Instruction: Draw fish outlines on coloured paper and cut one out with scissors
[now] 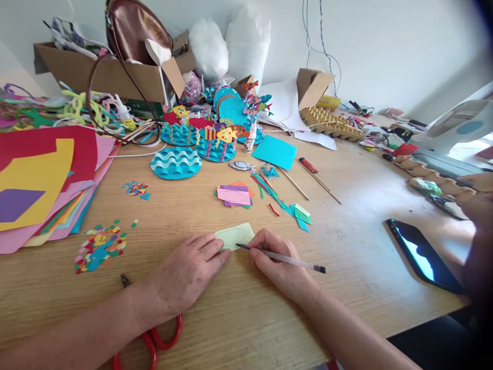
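Observation:
A small pale green paper piece (234, 235) lies on the wooden table (346, 241), with a drawn outline on it. My left hand (188, 272) lies flat with its fingertips pressing the paper's left edge. My right hand (277, 264) grips a clear pen (285, 259), whose tip touches the paper's lower right part. Red-handled scissors (154, 339) lie under my left forearm.
A stack of coloured paper sheets (42, 180) lies at the left, with confetti dots (100, 246) near it. Blue wave discs with paper fish (200, 139) stand behind, along with paper scraps (234, 195), a cardboard box (108, 72) and a black phone (421, 254) at the right.

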Demonstrator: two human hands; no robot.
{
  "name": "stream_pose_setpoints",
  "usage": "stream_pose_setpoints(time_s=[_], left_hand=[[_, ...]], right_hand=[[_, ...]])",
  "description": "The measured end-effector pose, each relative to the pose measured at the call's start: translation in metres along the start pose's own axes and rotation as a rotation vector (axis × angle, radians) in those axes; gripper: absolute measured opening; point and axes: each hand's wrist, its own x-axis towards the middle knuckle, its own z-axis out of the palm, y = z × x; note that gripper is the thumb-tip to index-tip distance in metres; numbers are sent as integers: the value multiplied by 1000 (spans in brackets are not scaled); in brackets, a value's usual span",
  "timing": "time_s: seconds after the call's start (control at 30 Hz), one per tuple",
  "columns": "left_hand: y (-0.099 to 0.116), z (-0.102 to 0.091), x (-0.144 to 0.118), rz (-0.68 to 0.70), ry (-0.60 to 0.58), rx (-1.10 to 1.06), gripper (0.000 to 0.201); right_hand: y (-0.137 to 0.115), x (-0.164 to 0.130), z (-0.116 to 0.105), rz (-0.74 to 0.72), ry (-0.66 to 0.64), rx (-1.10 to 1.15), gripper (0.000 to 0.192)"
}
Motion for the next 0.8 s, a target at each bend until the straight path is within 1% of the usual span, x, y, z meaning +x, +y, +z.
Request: stream_pose_setpoints(time_s=[0.23,0.43,0.57,0.8], left_hand=[[0,-1,1,-20,-42,0,29],[1,-2,-1,-29,-66,5,30],[1,-2,0,-30,-60,1,31],[-1,2,-2,-29,-68,-19,32]], right_hand=[[-4,1,0,-66,-8,-125,6],[-3,1,1,-68,-29,-124,6],[-3,0,1,-69,-37,-124,6],[-2,0,2,-71,-31,-139,7]])
